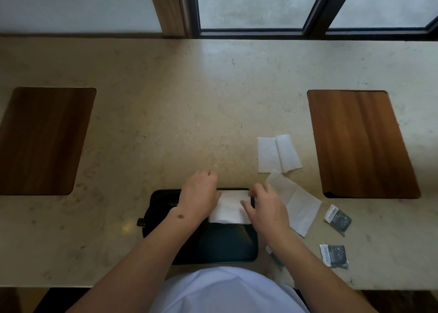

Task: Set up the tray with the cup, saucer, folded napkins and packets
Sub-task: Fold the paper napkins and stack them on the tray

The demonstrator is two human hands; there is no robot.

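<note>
A black tray (227, 244) lies on the counter just in front of me. A folded white napkin (230, 209) rests on its far right part. My left hand (200, 191) presses the napkin's left edge with curled fingers. My right hand (265, 206) lies flat on its right edge. A dark round shape, perhaps the cup and saucer (161, 208), sits on the tray's left side under my left wrist. An unfolded napkin (301, 206) lies right of the tray, and two more napkins (278, 155) lie beyond it. Two dark packets (337, 219) (334, 255) lie farther right.
Two wooden inlays are set into the beige stone counter, one at the left (45, 139) and one at the right (360, 144). A window with dark frames (312, 11) runs along the far edge. The counter's near edge lies close to my body.
</note>
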